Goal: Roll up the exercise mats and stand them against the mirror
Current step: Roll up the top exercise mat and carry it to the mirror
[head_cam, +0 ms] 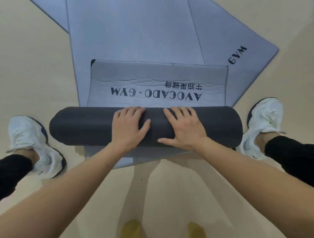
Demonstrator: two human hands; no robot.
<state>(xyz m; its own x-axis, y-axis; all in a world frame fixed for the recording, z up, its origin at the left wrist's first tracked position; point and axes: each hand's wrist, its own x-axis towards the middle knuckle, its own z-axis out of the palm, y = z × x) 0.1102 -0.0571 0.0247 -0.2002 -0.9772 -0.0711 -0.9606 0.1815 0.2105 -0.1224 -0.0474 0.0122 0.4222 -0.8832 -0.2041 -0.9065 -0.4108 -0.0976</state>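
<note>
A grey exercise mat lies rolled into a thick dark roll (84, 126) across the floor in front of me. Its last flat stretch (154, 79), printed "AVOCADO · GYM", still lies unrolled beyond the roll. My left hand (128, 125) rests palm down on top of the roll near its middle, fingers spread. My right hand (183, 127) presses on the roll just to the right, fingers spread too. Under this mat lie other flat grey-blue mats (138, 29), overlapping at angles and reaching to the top of the view.
My two feet in white shoes stand either side of the roll, left (32, 143) and right (261, 126). Beige floor (29, 70) surrounds the mats. Two yellowish patches (131, 230) show at the bottom edge. No mirror is in view.
</note>
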